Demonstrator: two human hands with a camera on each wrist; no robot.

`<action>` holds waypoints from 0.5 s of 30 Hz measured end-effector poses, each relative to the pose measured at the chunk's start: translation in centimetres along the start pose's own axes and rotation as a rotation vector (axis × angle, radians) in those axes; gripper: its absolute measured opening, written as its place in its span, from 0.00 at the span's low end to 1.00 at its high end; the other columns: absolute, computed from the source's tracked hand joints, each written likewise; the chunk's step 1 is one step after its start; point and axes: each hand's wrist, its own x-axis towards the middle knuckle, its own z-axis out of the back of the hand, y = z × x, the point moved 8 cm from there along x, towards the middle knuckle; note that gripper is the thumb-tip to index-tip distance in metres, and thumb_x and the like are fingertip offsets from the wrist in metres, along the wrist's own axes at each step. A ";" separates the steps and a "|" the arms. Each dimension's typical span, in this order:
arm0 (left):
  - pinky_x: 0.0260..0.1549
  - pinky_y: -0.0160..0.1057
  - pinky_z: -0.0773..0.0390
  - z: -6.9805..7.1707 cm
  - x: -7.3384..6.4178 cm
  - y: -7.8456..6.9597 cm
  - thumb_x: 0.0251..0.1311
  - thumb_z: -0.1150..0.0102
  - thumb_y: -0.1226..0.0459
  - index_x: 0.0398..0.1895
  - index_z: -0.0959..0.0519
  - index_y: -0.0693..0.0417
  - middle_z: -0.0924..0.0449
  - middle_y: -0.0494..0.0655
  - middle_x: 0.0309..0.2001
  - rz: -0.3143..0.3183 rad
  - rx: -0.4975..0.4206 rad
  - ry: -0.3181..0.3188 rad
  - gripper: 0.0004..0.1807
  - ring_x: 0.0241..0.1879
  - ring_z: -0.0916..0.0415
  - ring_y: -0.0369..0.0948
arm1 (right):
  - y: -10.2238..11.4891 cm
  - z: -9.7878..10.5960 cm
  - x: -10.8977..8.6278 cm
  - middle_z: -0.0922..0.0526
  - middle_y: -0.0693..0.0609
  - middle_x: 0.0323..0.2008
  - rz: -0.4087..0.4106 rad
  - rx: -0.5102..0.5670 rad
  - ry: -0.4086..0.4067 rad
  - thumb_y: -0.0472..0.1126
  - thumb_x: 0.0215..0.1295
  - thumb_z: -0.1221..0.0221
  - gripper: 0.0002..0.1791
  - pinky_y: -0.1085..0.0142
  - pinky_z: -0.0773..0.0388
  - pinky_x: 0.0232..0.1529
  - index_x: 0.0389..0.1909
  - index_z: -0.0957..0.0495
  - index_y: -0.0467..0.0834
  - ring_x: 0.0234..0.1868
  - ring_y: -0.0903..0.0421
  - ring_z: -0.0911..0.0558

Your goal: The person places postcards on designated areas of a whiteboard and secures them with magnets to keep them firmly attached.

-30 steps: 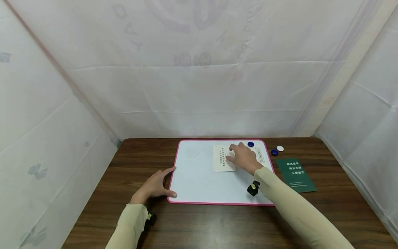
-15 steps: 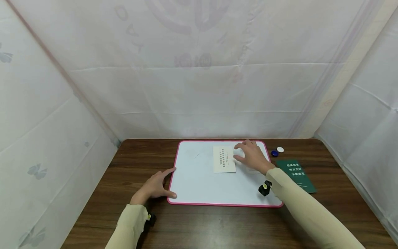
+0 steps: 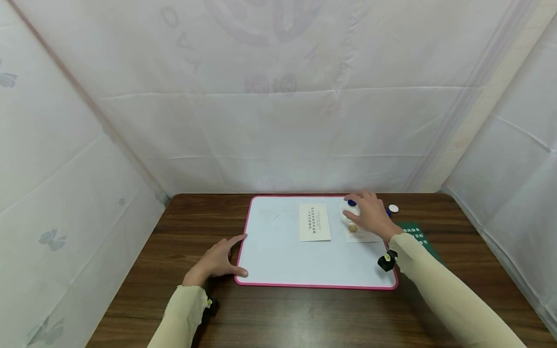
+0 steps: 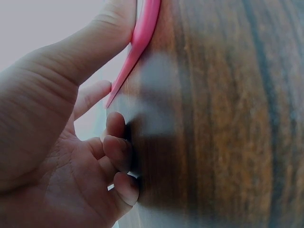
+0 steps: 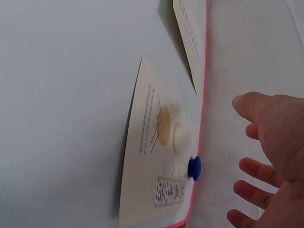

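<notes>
A whiteboard [image 3: 278,261] with a pink rim lies on the table. My left hand [image 3: 216,257] rests at its left side, thumb and forefinger spread along the rim [image 4: 147,23]. The other left fingers curl loosely by the wood. Over the board's right end hovers my right hand [image 3: 372,215], fingers relaxed and apart, partly covering a pale printed card [image 3: 365,237]. A blue round magnet [image 3: 351,203] sits at that card's top edge; in the right wrist view the magnet [image 5: 194,168] stands clear of my fingers. Left of it lies another cream card [image 3: 315,222] with vertical writing.
Right of the board, on the wooden table [image 3: 174,217], are a white magnet [image 3: 393,208], another blue magnet [image 3: 388,212] and a green card [image 3: 411,232], both partly hidden by my right hand or arm. A pale cloth wall [image 3: 278,145] stands behind.
My right hand has moved rightward, away from the left cream card to above the right card and its blue magnet. My left hand has kept its place on the rim.
</notes>
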 end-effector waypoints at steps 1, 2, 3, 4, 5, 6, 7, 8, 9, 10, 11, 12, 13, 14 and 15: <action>0.51 0.60 0.28 0.0 0.0 0.0 0.30 0.24 0.39 0.73 0.41 0.38 0.29 0.57 0.58 -0.001 0.000 -0.001 0.60 0.55 0.29 0.52 | -0.3 0.1 -0.1 0.27 0.42 0.58 -0.001 -0.005 0.001 0.52 0.60 0.36 0.25 0.42 0.34 0.53 0.57 0.24 0.48 0.58 0.40 0.32; 0.51 0.60 0.28 0.0 0.0 0.0 0.30 0.23 0.39 0.73 0.41 0.38 0.29 0.57 0.58 -0.002 -0.001 -0.003 0.60 0.55 0.29 0.52 | -0.6 0.2 -0.1 0.27 0.41 0.58 -0.002 -0.009 0.001 0.52 0.61 0.36 0.25 0.42 0.34 0.52 0.57 0.24 0.47 0.58 0.40 0.32; 0.51 0.60 0.28 0.0 0.0 0.0 0.31 0.23 0.39 0.73 0.41 0.38 0.29 0.57 0.58 -0.002 -0.002 -0.003 0.60 0.55 0.29 0.53 | -0.9 0.3 -0.2 0.27 0.41 0.58 -0.003 -0.008 0.001 0.52 0.61 0.36 0.25 0.42 0.34 0.52 0.57 0.24 0.47 0.58 0.40 0.32; 0.51 0.60 0.28 0.0 -0.1 0.0 0.31 0.23 0.39 0.73 0.41 0.38 0.30 0.58 0.58 -0.002 -0.002 -0.003 0.60 0.56 0.29 0.53 | -1.2 0.5 -0.3 0.27 0.41 0.59 -0.005 -0.008 0.002 0.52 0.61 0.36 0.25 0.42 0.34 0.52 0.57 0.25 0.47 0.59 0.39 0.32; 0.51 0.61 0.28 0.0 -0.1 0.0 0.31 0.23 0.39 0.73 0.41 0.38 0.30 0.58 0.59 -0.002 -0.003 -0.004 0.60 0.56 0.29 0.54 | -1.5 0.6 -0.4 0.27 0.40 0.59 -0.007 -0.004 0.001 0.52 0.61 0.36 0.25 0.41 0.35 0.52 0.57 0.24 0.47 0.59 0.39 0.33; 0.52 0.61 0.28 0.0 -0.1 0.0 0.31 0.24 0.39 0.73 0.41 0.38 0.30 0.58 0.59 -0.002 -0.003 -0.003 0.60 0.56 0.29 0.54 | -1.8 0.7 -0.5 0.27 0.40 0.59 -0.009 0.003 -0.001 0.51 0.61 0.36 0.25 0.41 0.35 0.52 0.57 0.24 0.46 0.60 0.38 0.33; 0.52 0.61 0.28 0.0 -0.1 -0.1 0.31 0.24 0.39 0.73 0.41 0.38 0.30 0.59 0.59 -0.002 -0.002 -0.004 0.60 0.57 0.29 0.54 | -2.1 0.9 -0.6 0.28 0.39 0.59 -0.007 0.007 -0.003 0.51 0.61 0.36 0.24 0.40 0.35 0.51 0.56 0.24 0.45 0.60 0.38 0.33; 0.52 0.61 0.28 0.0 -0.1 -0.1 0.31 0.24 0.39 0.73 0.41 0.37 0.30 0.59 0.59 -0.002 0.000 -0.003 0.60 0.57 0.29 0.54 | -2.4 1.0 -0.7 0.28 0.39 0.59 -0.007 0.008 -0.006 0.50 0.61 0.36 0.24 0.40 0.35 0.51 0.56 0.24 0.45 0.60 0.37 0.33; 0.52 0.61 0.28 0.0 -0.1 -0.1 0.31 0.24 0.38 0.73 0.41 0.38 0.30 0.59 0.59 -0.003 0.001 -0.003 0.60 0.57 0.29 0.54 | -2.6 1.1 -0.8 0.28 0.39 0.59 -0.007 0.008 -0.008 0.50 0.61 0.36 0.24 0.40 0.36 0.51 0.56 0.24 0.45 0.60 0.37 0.34; 0.52 0.61 0.29 0.0 -0.1 -0.1 0.30 0.24 0.38 0.73 0.41 0.37 0.30 0.59 0.60 -0.002 0.002 -0.003 0.60 0.58 0.30 0.54 | -2.9 1.2 -0.9 0.27 0.39 0.59 -0.010 0.007 -0.011 0.49 0.61 0.36 0.24 0.40 0.36 0.51 0.56 0.24 0.45 0.60 0.37 0.34; 0.52 0.61 0.29 0.0 -0.1 -0.1 0.30 0.24 0.38 0.73 0.41 0.37 0.30 0.58 0.59 -0.003 0.002 -0.004 0.60 0.57 0.30 0.54 | -3.1 1.4 -1.0 0.27 0.38 0.59 -0.011 0.005 -0.016 0.49 0.61 0.36 0.24 0.40 0.36 0.51 0.56 0.24 0.45 0.60 0.37 0.34; 0.52 0.61 0.29 0.0 -0.1 -0.1 0.30 0.24 0.38 0.73 0.41 0.37 0.30 0.58 0.59 -0.004 0.003 -0.003 0.60 0.57 0.30 0.54 | -3.3 1.5 -1.1 0.27 0.38 0.59 -0.012 0.003 -0.020 0.49 0.61 0.36 0.24 0.40 0.36 0.51 0.56 0.24 0.45 0.60 0.36 0.33; 0.52 0.61 0.29 0.0 -0.2 -0.1 0.30 0.24 0.38 0.73 0.41 0.38 0.30 0.58 0.60 -0.005 0.003 -0.003 0.60 0.57 0.30 0.54 | -3.5 1.6 -1.1 0.27 0.38 0.59 -0.014 0.004 -0.024 0.49 0.61 0.36 0.23 0.40 0.36 0.52 0.56 0.24 0.44 0.60 0.36 0.33; 0.52 0.61 0.29 0.0 -0.2 -0.1 0.30 0.24 0.38 0.73 0.41 0.38 0.30 0.58 0.60 -0.006 0.004 -0.003 0.60 0.58 0.30 0.54 | -3.7 1.7 -1.2 0.27 0.38 0.59 -0.020 0.006 -0.031 0.48 0.61 0.36 0.23 0.40 0.36 0.52 0.56 0.24 0.45 0.60 0.36 0.33; 0.52 0.61 0.29 0.0 -0.2 -0.1 0.30 0.24 0.38 0.73 0.41 0.38 0.30 0.58 0.60 -0.006 0.004 -0.002 0.60 0.58 0.30 0.54 | -3.9 1.8 -1.3 0.27 0.37 0.59 -0.022 0.006 -0.034 0.48 0.61 0.35 0.23 0.39 0.36 0.52 0.56 0.24 0.44 0.60 0.36 0.33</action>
